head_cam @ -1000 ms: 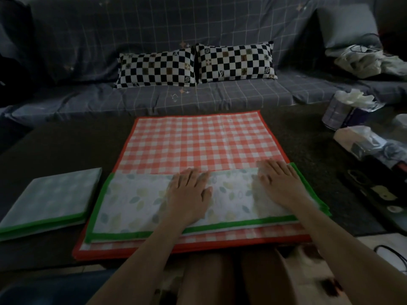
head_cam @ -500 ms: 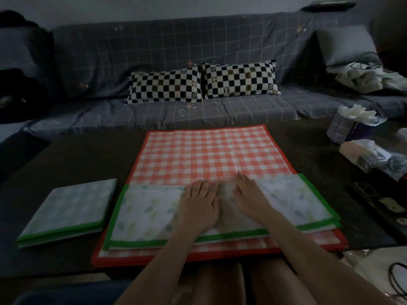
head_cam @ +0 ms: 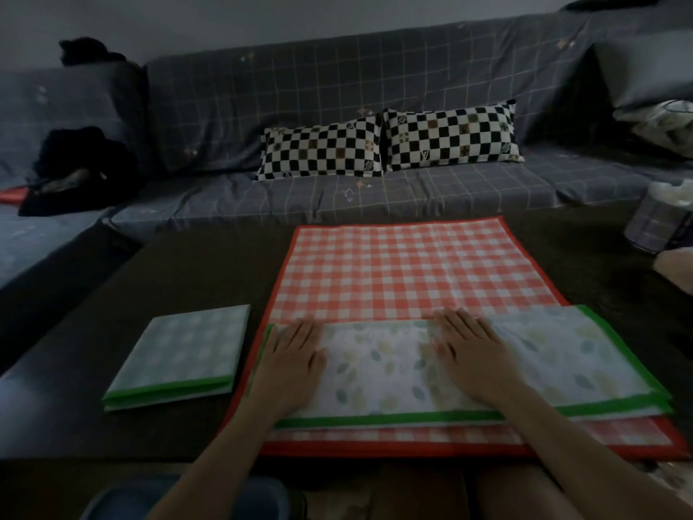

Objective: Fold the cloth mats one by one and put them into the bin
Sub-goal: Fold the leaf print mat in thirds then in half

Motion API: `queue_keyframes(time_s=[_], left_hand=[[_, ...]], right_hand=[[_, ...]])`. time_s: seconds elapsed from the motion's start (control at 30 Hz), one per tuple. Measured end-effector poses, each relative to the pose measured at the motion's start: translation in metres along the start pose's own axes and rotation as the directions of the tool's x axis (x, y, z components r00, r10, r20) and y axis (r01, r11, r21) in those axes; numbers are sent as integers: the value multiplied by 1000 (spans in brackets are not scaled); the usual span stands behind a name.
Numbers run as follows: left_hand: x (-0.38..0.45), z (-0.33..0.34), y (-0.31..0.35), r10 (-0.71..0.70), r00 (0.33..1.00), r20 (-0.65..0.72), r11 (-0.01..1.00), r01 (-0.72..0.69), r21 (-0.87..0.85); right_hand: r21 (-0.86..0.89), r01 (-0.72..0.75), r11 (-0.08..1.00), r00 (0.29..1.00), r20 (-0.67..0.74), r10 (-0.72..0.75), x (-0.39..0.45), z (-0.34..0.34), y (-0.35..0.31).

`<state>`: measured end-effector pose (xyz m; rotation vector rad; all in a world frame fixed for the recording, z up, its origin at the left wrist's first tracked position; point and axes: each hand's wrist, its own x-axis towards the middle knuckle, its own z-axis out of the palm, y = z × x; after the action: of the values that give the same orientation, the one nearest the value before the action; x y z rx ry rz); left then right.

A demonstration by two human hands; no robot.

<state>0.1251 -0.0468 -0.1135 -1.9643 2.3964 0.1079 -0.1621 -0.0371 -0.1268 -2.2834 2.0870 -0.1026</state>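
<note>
Both hands lie flat, fingers straight and slightly spread, palms down on the leaf-print mat [head_cam: 378, 373], grasping nothing: I see my left hand [head_cam: 292, 354] pressing on that mat's left end and my right hand [head_cam: 472, 354] pressing nearer its middle. From the head camera, the leaf-print mat is a folded strip with a green border, lying across the near part of the red checked mat [head_cam: 405, 268], which is spread open on the dark table [head_cam: 180, 272]; a thin band of the red checked mat shows on the near side of the strip. Left of the red checked mat, just beside its left edge and apart from it, sits an already folded green-edged mat [head_cam: 183, 354], a neat square with its layered green edges facing me. Beyond the red checked mat runs a grey grid-pattern sofa [head_cam: 337, 91] with two black-and-white checkered pillows [head_cam: 386, 144] side by side against its back; small monogram-like marks sit in some squares, one resembling "LV", though I cannot read them with certainty. To the right of the red checked mat, at the frame edge, stands a plaid tissue box [head_cam: 656, 223] with white tissue on top. On the near side of the red checked mat, below the table edge, a bluish rounded rim [head_cam: 123, 501] shows; I cannot tell whether it is the bin.
</note>
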Motion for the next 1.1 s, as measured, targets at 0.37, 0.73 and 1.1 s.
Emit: queue_keyframes(time_s=[0.37, 0.73, 1.1], left_hand=[[19, -29, -13, -7, 1000, 15, 990, 9, -142], [44, -50, -25, -90, 993, 82, 943, 112, -314], [30, -74, -49, -234, 947, 220, 723, 321, -612]], right_hand=[[155, 96, 983, 995, -19, -95, -4, -17, -24], [345, 160, 925, 970, 117, -211, 7, -19, -72], [269, 177, 947, 934, 256, -247, 8, -27, -75]])
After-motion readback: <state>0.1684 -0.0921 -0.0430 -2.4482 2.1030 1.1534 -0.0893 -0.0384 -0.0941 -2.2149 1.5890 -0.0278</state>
